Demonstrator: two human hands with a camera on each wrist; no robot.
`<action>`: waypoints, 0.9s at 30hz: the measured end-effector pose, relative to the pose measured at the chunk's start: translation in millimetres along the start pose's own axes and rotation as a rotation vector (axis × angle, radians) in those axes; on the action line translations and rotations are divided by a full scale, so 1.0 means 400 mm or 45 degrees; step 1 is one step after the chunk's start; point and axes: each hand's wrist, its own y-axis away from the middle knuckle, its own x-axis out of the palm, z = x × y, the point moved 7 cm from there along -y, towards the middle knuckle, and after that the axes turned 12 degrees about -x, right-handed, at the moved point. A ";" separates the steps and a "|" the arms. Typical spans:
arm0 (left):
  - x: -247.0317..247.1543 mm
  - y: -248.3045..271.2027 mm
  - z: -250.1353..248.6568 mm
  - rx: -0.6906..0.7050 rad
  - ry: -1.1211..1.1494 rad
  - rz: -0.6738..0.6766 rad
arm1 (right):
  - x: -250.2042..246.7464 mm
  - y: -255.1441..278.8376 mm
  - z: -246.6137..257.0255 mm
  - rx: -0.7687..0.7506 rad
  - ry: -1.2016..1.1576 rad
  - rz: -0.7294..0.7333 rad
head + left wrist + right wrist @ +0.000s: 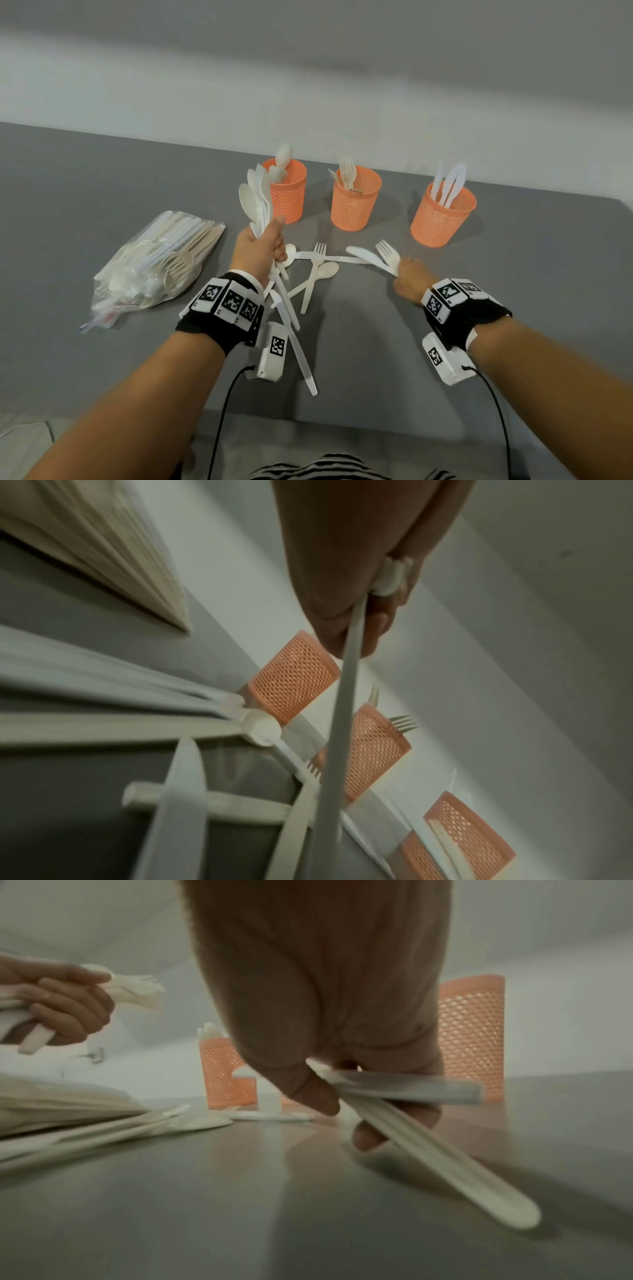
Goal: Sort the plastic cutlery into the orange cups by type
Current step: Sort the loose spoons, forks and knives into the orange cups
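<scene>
Three orange mesh cups stand at the back: the left cup (pixel 288 195) holds spoons, the middle cup (pixel 355 205) forks, the right cup (pixel 442 219) knives. My left hand (pixel 274 240) grips a mixed bunch of white cutlery (pixel 255 202), spoon bowls up, in front of the left cup. My right hand (pixel 402 270) grips a knife and a fork (pixel 383 255) low over the table; the right wrist view shows their handles (pixel 445 1164) crossing under the fingers (pixel 308 1093). A loose fork (pixel 317 263), spoon (pixel 327 270) and knife (pixel 329 257) lie between the hands.
A clear plastic bag (pixel 154 260) full of more cutlery lies at the left on the grey table (pixel 479 342). A pale wall runs just behind the cups. Cables trail from both wrist cameras over the near table edge.
</scene>
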 end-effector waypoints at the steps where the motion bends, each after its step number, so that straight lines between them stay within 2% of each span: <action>1: -0.012 -0.001 -0.007 0.011 -0.012 -0.004 | -0.005 0.005 0.001 0.028 -0.068 -0.044; 3: -0.034 0.000 -0.018 0.029 -0.034 -0.019 | -0.021 0.016 0.021 -0.002 -0.182 -0.127; 5: -0.055 -0.001 -0.019 0.031 -0.028 -0.022 | -0.027 0.042 0.090 -0.129 -0.265 -0.145; 8: -0.081 -0.006 -0.018 0.004 0.017 -0.026 | 0.009 0.103 0.251 -0.370 -0.435 0.071; 10: -0.097 -0.008 -0.021 0.001 0.025 -0.036 | 0.056 0.142 0.347 -0.497 -0.411 0.249; 12: -0.114 -0.009 -0.031 0.013 0.010 -0.050 | 0.094 0.157 0.402 -0.562 -0.299 0.315; 16: -0.143 -0.008 -0.052 0.039 -0.014 -0.063 | 0.099 0.138 0.402 -0.488 -0.131 0.253; 21: -0.162 -0.014 -0.057 0.028 0.012 -0.042 | 0.090 0.127 0.371 -0.546 -0.041 0.351; 24: -0.177 -0.024 -0.057 0.021 0.012 -0.050 | 0.054 0.121 0.342 -0.518 -0.178 0.348; 27: -0.183 -0.028 -0.059 0.030 0.009 -0.052 | 0.019 0.086 0.317 -0.417 -0.245 0.200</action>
